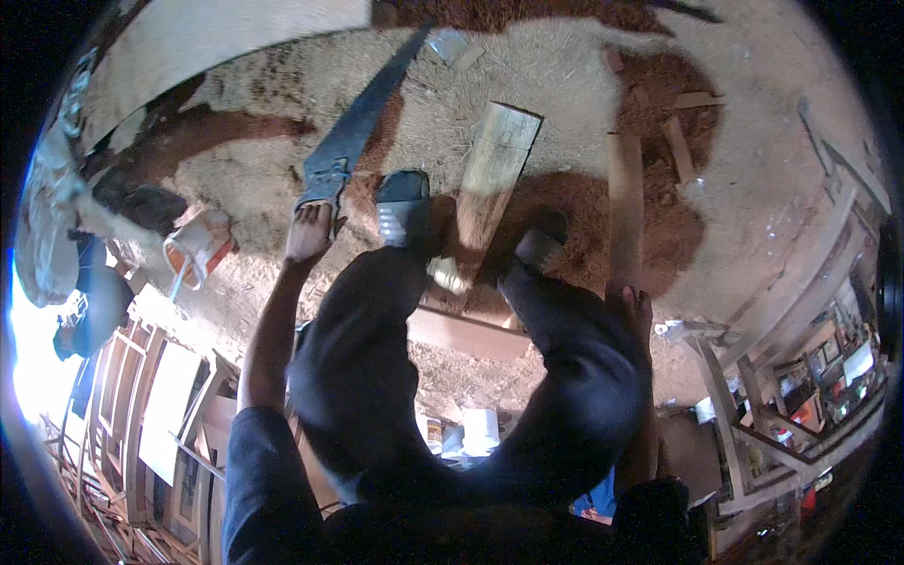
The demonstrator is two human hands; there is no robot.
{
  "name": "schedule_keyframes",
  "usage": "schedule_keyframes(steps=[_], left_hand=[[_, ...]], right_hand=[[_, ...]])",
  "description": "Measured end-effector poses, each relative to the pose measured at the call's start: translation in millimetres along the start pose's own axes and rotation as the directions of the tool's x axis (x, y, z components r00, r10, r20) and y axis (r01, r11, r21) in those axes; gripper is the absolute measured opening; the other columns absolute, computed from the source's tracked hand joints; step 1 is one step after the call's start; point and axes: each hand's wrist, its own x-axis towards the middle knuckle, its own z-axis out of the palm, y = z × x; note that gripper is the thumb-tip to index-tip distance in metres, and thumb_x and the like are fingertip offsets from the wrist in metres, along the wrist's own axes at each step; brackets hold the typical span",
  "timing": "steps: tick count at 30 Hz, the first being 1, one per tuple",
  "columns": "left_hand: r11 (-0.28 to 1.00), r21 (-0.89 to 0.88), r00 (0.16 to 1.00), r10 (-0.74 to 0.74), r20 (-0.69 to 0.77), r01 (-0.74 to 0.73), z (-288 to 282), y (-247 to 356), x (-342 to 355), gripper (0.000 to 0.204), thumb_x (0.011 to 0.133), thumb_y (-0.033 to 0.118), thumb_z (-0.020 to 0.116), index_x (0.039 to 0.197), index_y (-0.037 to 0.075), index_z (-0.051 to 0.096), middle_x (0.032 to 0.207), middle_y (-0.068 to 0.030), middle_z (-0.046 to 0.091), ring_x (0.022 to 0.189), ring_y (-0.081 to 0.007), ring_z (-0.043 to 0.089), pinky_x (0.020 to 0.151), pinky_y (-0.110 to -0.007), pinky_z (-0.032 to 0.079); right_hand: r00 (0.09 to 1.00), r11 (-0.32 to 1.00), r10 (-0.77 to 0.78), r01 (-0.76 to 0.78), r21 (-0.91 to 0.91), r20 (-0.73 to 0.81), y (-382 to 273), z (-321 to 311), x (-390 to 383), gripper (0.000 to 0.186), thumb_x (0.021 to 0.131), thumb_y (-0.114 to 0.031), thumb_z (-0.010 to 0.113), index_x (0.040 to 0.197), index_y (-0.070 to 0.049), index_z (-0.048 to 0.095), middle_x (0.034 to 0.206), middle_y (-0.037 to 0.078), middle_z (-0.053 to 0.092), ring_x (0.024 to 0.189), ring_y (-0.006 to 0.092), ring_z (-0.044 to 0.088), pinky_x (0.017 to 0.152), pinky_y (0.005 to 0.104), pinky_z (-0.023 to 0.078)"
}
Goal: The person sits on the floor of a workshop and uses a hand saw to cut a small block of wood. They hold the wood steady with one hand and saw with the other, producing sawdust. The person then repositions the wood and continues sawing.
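My left hand [311, 232] is wrapped round the handle of a handsaw [353, 127], whose long dark blade points forward and a little to the right. Out to the right, my right hand [633, 306] is closed on the near end of a narrow wooden board [624, 207], which stretches away from me over the sawdust. Part of that hand is hidden by my leg and the board. Between my feet a thick piece of timber [494, 169] lies lengthwise, with a line across it near its far end.
Reddish sawdust [584, 202] covers the ground around the timber. Small offcuts [680, 149] lie at the far right. A white bucket [196, 247] sits at left. Wooden frames stand at the lower left [132, 405] and right [744, 414]. A pale sheet [235, 33] lies at the far left.
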Motion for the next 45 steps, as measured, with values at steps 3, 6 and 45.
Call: schedule_keyframes(steps=[3, 6, 45], left_hand=[[0.998, -0.058, 0.999, -0.032, -0.037, 0.029, 56, -24, -1, 0.053, 0.087, 0.043, 0.065, 0.111, -0.003, 0.051, 0.109, -0.028, 0.055, 0.105, -0.0427, 0.053, 0.095, -0.054, 0.04], [0.992, 0.048, 0.991, -0.113, -0.072, 0.116, 102, -12, 7, 0.069, 0.076, 0.041, 0.076, 0.122, 0.0, 0.045, 0.118, -0.0248, 0.049, 0.11, -0.0444, 0.046, 0.096, -0.054, 0.038], [0.069, -0.822, 0.824, 0.095, -0.559, -0.566, -176, 193, 85, 0.068, 0.067, 0.029, 0.09, 0.121, 0.003, 0.057, 0.11, -0.0092, 0.064, 0.106, -0.0147, 0.059, 0.095, -0.032, 0.048]], right_hand=[[0.999, 0.997, -0.031, 0.03, 0.065, 0.024, 1, 21, -5, 0.061, 0.089, -0.051, 0.062, 0.115, 0.003, 0.055, 0.107, 0.02, 0.063, 0.096, 0.0306, 0.061, 0.083, 0.0407, 0.048], [0.999, 0.992, -0.054, 0.053, 0.114, 0.001, 14, 35, -12, 0.06, 0.091, -0.051, 0.06, 0.116, 0.003, 0.054, 0.108, 0.02, 0.063, 0.097, 0.0311, 0.06, 0.084, 0.0408, 0.047], [0.426, 0.425, -0.905, 0.899, 0.107, 0.01, -4, 172, 126, 0.045, 0.1, -0.035, 0.051, 0.13, -0.001, 0.049, 0.113, 0.016, 0.063, 0.096, 0.0247, 0.063, 0.087, 0.0355, 0.049]])
